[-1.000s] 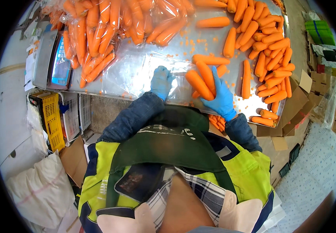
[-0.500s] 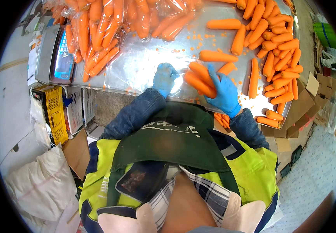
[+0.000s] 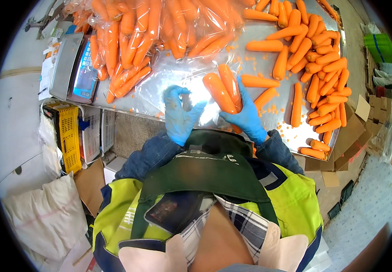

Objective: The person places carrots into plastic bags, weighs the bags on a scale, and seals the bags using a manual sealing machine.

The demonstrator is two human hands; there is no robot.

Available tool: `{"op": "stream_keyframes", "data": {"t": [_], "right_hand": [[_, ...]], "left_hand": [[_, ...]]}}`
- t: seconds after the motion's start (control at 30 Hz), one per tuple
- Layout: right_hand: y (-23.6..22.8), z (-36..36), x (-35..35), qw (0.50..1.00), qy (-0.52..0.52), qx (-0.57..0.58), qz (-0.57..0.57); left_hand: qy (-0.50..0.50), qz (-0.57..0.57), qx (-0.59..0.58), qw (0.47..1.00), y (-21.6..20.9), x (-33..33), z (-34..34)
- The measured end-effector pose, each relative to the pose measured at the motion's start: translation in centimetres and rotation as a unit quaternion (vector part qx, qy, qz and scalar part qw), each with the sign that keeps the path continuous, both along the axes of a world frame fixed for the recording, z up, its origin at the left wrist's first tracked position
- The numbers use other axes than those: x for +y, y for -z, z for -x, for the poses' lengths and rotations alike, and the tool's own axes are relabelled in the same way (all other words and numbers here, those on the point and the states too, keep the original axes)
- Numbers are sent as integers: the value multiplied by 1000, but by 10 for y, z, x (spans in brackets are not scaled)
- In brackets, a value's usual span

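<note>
Plainly, right hand holds carrots; left hand near, thumb spread.

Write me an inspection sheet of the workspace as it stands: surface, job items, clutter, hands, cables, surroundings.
Surface: metal table, scattered with small orange bits; strong glare near the hands.
Job's things: loose carrots heaped at the right; bagged carrots in clear plastic at the upper left.
Clutter: yellow crate, cardboard flap and white sack, all at the left below table level.
Hands: left hand gloved, open, no carrot in it; right hand gloved, gripping at least two carrots.
Cables: nothing seen for certain.
Surroundings: open cardboard box beside the table's right edge; green stack farther right.
</note>
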State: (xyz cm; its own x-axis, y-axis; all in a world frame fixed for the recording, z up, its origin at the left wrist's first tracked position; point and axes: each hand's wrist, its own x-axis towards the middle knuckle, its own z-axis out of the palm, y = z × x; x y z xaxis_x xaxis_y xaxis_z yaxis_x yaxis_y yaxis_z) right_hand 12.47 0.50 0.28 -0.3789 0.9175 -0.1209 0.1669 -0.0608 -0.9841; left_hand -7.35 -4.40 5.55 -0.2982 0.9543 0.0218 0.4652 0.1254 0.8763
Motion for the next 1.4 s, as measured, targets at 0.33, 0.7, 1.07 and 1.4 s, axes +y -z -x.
{"op": "stream_keyframes", "data": {"t": [0.33, 0.7, 1.07, 1.4], "right_hand": [[-111, 21, 28, 970, -47, 88, 223], [-251, 271, 110, 925, -192, 320, -64], [-134, 545, 63, 899, -392, 189, -46], [-25, 425, 4, 851, -514, 18, 105]], "left_hand": [[137, 189, -440, 867, -60, 0, 69], [98, -132, -323, 932, -217, 42, 307], [-260, -83, -287, 918, -102, -55, 550], [-436, -1, -396, 808, 27, -182, 595]]}}
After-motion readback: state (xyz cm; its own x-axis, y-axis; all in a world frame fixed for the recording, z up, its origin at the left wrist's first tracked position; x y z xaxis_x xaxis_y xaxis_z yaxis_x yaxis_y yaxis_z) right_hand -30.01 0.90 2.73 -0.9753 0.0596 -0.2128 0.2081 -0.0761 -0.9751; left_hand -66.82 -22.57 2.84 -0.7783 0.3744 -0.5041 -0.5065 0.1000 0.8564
